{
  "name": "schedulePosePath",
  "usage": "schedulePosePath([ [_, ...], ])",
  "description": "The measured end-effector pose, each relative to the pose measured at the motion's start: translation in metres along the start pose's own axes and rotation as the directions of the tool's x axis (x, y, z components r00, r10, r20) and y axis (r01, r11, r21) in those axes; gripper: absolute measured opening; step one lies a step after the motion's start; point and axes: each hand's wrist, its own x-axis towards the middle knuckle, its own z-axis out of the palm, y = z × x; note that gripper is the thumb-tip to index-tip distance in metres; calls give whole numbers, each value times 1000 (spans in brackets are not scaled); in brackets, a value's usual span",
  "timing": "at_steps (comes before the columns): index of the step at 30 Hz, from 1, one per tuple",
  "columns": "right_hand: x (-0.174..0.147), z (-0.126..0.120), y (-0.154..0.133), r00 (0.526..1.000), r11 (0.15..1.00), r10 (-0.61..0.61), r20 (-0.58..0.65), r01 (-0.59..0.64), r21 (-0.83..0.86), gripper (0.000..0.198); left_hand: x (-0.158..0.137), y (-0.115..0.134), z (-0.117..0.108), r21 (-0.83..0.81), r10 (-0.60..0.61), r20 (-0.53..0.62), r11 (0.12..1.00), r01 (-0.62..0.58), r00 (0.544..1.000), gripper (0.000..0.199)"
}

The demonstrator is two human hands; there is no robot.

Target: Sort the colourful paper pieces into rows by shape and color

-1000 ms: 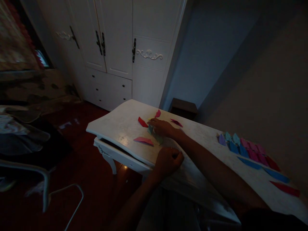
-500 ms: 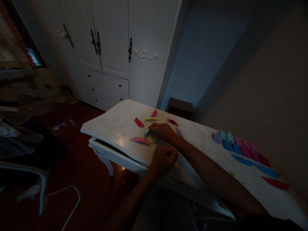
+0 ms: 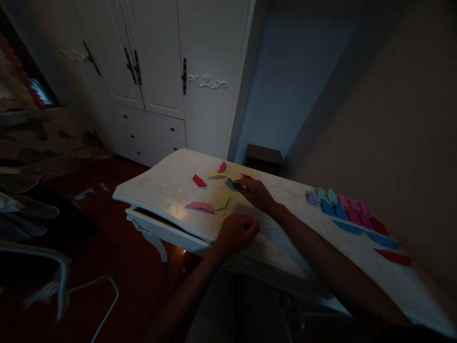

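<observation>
Between the thumb and fingers of my right hand (image 3: pixel 255 193) is a grey-green folded paper boat (image 3: pixel 231 184), held just over the table. My left hand (image 3: pixel 237 233) rests curled in a loose fist by the table's front edge, with nothing visible in it. Near them lie a yellow-green paper boat (image 3: pixel 223 202), a pink one (image 3: pixel 200 206), a red one (image 3: pixel 199 181), a yellow one (image 3: pixel 216 176) and a small bright pink one (image 3: pixel 222 166). A dark pink boat (image 3: pixel 246 176) is partly hidden behind my right hand.
On the right of the white table (image 3: pixel 157 178) stand rows of paper boats (image 3: pixel 352 209) in several colours. Long blue boats (image 3: pixel 348 227) and a red boat (image 3: pixel 392 257) lie before them. Beyond are a white wardrobe (image 3: pixel 210 114) and a brown box-like stand (image 3: pixel 264 159); a drawer (image 3: pixel 167 224) sits slightly open.
My right hand has lifted the grey-green boat and shifted right with it, away from the yellow-green one, which now shows fully. My left hand stays curled. The view has turned slightly.
</observation>
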Motion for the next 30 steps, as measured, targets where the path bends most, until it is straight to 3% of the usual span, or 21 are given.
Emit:
schedulePosePath([
  [6, -38, -35, 23, 986, 976, 143, -91, -125, 181, 28, 3, -1, 0, 146, 15, 90, 989, -28, 996, 43],
  [13, -94, -80, 64, 938, 928, 329, -111, -300, 219, 30, 2, 2, 4, 368, 51, 205, 921, -125, 977, 40],
  [18, -131, -129, 116, 932, 921, 352, 88, -362, 146, 29, 1, 3, 7, 461, 63, 238, 871, -169, 969, 38],
  [22, -153, -161, 152, 847, 880, 451, 281, -475, 20, 23, 2, 3, 8, 502, 50, 247, 848, -172, 968, 40],
  [26, -167, -170, 168, 770, 854, 504, 391, -513, -91, 23, 2, 2, 8, 488, 52, 224, 858, -158, 973, 39],
  [30, -170, -166, 171, 752, 869, 476, 456, -480, -116, 24, 2, 0, 7, 459, 57, 217, 875, -153, 974, 40],
])
